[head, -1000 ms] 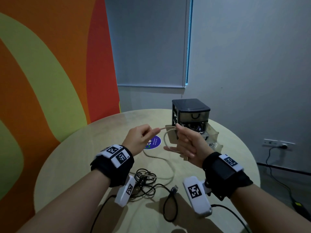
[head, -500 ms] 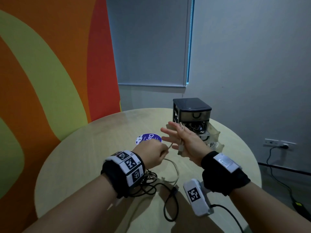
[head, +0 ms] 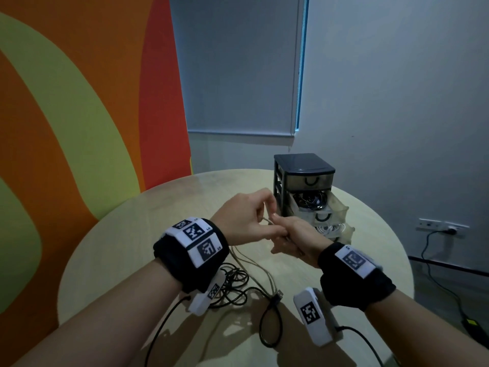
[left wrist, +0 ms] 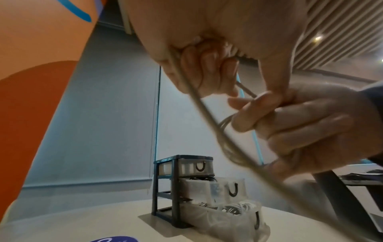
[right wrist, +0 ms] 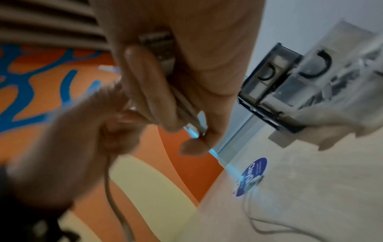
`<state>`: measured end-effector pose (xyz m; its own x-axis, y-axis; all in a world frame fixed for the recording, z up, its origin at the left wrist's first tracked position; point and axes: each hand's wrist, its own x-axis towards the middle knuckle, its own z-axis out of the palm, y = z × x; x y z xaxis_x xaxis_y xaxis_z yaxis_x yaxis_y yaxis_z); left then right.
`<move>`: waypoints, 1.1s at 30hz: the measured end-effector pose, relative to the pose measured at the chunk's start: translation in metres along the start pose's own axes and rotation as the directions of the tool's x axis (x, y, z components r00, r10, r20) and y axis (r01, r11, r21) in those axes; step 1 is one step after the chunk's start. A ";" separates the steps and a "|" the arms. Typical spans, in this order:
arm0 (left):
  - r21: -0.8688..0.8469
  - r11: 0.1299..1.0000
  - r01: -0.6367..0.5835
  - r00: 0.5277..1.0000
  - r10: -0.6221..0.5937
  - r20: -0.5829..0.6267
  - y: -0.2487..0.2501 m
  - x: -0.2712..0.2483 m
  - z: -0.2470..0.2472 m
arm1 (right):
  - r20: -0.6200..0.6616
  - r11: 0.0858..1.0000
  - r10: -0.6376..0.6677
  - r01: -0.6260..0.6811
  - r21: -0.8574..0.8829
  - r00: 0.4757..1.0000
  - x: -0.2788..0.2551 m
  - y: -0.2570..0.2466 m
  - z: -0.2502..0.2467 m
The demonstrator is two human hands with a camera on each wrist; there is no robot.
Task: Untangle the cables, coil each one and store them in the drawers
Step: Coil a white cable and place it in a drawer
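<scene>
Above the round beige table [head: 132, 234], the left hand [head: 246, 223] pinches the thin grey cable [left wrist: 207, 111], feeding it evenly; the right hand [head: 293, 239] probably grips stacked loops.

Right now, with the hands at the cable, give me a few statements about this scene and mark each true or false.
1. Both hands, the left hand and the right hand, hold the pale cable. True.
2. All three drawers of the drawer unit are closed. False: the top drawer is closed, the two below are pulled out.
3. A tangle of black cables lies on the table. True.
4. The middle drawer is empty. False: dark cables lie in it.
</scene>
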<state>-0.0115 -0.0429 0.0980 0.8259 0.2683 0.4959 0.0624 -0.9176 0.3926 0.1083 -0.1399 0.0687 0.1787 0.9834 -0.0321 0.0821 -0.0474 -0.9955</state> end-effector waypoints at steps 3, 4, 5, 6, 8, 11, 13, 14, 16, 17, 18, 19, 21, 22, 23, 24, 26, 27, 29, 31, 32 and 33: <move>-0.083 0.992 0.090 0.995 -0.087 0.043 -0.013 0.002 0.003 | 0.115 0.979 0.043 -0.065 0.195 0.992 -0.004 -0.009 -0.004; -0.138 0.984 0.115 0.991 -0.104 0.086 -0.016 0.002 0.004 | 0.146 0.961 0.050 -0.087 0.261 0.988 -0.005 -0.011 -0.005; -0.199 0.971 0.134 0.986 -0.111 0.126 -0.017 0.002 0.005 | 0.175 0.943 0.049 -0.104 0.317 0.983 -0.006 -0.013 -0.007; -0.250 0.954 0.163 0.979 -0.126 0.158 -0.017 0.001 0.006 | 0.197 0.924 0.044 -0.115 0.365 0.979 -0.006 -0.014 -0.008; -0.296 0.936 0.192 0.974 -0.144 0.175 -0.016 0.000 0.007 | 0.207 0.895 0.026 -0.115 0.432 0.978 -0.005 -0.014 -0.009; -0.255 0.950 0.180 0.981 -0.154 0.118 -0.017 0.000 0.010 | 0.155 0.884 0.035 -0.103 0.457 0.987 -0.003 -0.013 -0.009; -0.246 0.953 0.175 0.984 -0.163 0.071 -0.017 0.001 0.013 | 0.096 0.907 0.038 -0.075 0.415 0.995 0.000 -0.012 -0.007; -0.249 0.953 0.172 0.985 -0.166 0.045 -0.017 0.001 0.015 | 0.068 0.921 0.036 -0.059 0.385 0.997 0.001 -0.012 -0.005; -0.243 0.955 0.169 0.985 -0.172 0.006 -0.019 0.001 0.017 | 0.003 0.951 0.023 -0.023 0.308 1.000 0.005 -0.011 -0.004; -0.234 0.958 0.168 0.985 -0.173 -0.003 -0.020 0.001 0.018 | -0.027 0.967 0.007 0.000 0.253 1.000 0.007 -0.012 -0.004; -0.220 0.961 0.169 0.985 -0.173 0.002 -0.021 0.001 0.019 | -0.054 0.981 -0.010 0.021 0.195 0.998 0.009 -0.012 -0.005; -0.204 0.963 0.176 0.984 -0.176 0.020 -0.023 0.001 0.020 | -0.070 0.989 -0.026 0.036 0.145 0.997 0.010 -0.013 -0.006; -0.168 0.966 0.197 0.980 -0.188 0.068 -0.025 0.002 0.021 | -0.066 0.991 -0.032 0.040 0.129 0.997 0.010 -0.014 -0.008; -0.143 0.967 0.211 0.976 -0.201 0.084 -0.025 0.002 0.021 | -0.056 0.986 -0.015 0.024 0.164 0.998 0.010 -0.014 -0.008; -0.125 0.967 0.223 0.973 -0.213 0.091 -0.026 0.003 0.022 | -0.043 0.979 0.002 0.007 0.203 0.999 0.010 -0.013 -0.008; -0.123 0.965 0.233 0.971 -0.223 0.091 -0.026 0.004 0.022 | -0.024 0.971 0.018 -0.012 0.237 1.000 0.009 -0.014 -0.007; -0.162 0.955 0.247 0.968 -0.237 0.077 -0.024 0.004 0.023 | 0.020 0.955 0.051 -0.055 0.293 0.998 0.009 -0.013 -0.007; -0.187 0.951 0.246 0.969 -0.238 0.064 -0.024 0.003 0.024 | 0.050 0.946 0.070 -0.082 0.312 0.996 0.009 -0.014 -0.008; -0.213 0.949 0.234 0.972 -0.235 0.024 -0.025 0.003 0.025 | 0.121 0.926 0.107 -0.144 0.349 0.987 0.007 -0.013 -0.013; -0.216 0.946 0.240 0.967 -0.252 -0.029 -0.031 0.003 0.021 | 0.190 0.895 0.114 -0.184 0.406 0.975 0.005 -0.012 -0.017; -0.220 0.943 0.248 0.962 -0.267 -0.059 -0.036 0.001 0.019 | 0.208 0.866 0.095 -0.184 0.465 0.973 0.004 -0.011 -0.019; -0.218 0.940 0.263 0.954 -0.286 -0.085 -0.041 0.000 0.018 | 0.213 0.817 0.058 -0.170 0.551 0.975 0.003 -0.012 -0.021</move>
<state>-0.0042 -0.0105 0.0676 0.7229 0.5435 0.4266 0.1535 -0.7283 0.6678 0.1287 -0.1404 0.0825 -0.0301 0.9936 -0.1086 -0.5035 -0.1089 -0.8571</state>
